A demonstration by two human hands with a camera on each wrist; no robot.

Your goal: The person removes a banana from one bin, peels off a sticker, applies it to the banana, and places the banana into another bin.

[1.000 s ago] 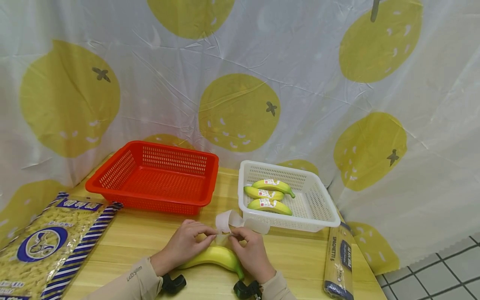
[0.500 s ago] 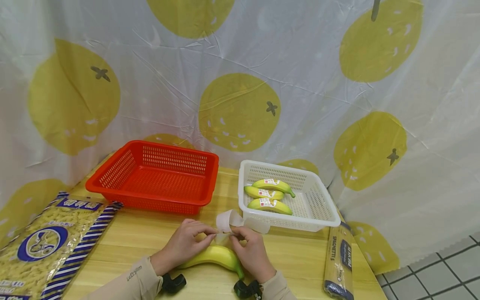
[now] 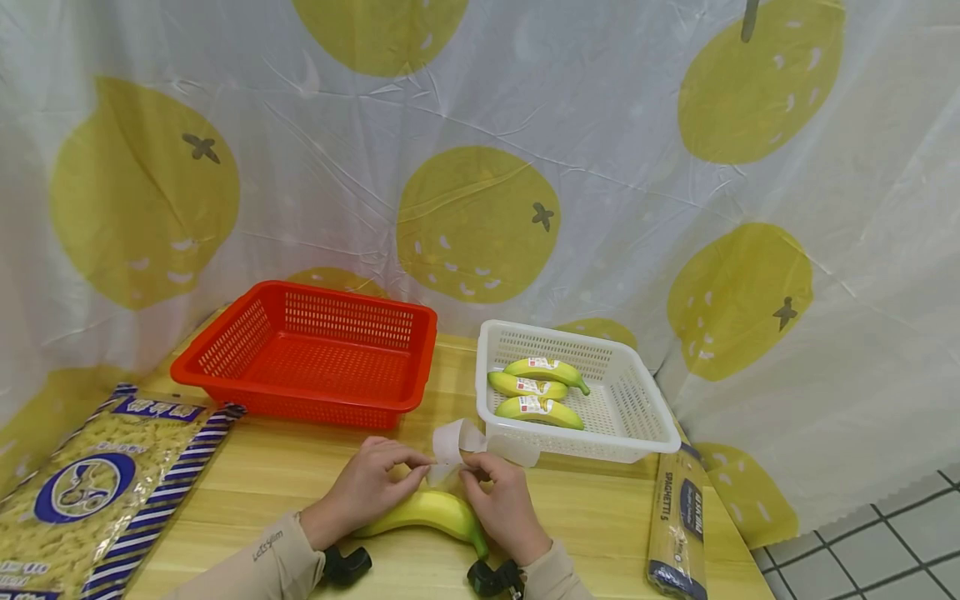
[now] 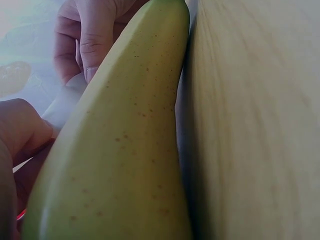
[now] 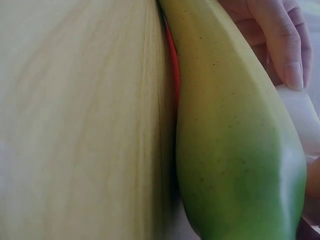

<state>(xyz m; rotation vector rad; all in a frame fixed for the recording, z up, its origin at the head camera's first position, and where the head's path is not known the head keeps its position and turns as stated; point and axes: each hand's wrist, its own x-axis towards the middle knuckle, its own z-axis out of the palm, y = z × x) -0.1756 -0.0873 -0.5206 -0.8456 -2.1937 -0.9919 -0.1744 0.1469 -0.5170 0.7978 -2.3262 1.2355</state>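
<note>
Pinching white label strip (image 3: 459,440) with both hands over banana (image 3: 431,511), which lies on desk (image 3: 285,475) near front edge. Left hand (image 3: 371,481) grip: fingertips closed on strip's left end. Right hand (image 3: 504,500) grip: fingers curled, holding strip's right end, resting against banana. White basket (image 3: 645,417) just behind holds three labelled bananas (image 3: 536,390). Red basket (image 3: 315,354) left of it. Pasta bag (image 3: 82,492) far left, spaghetti pack (image 3: 678,521) right.
</note>
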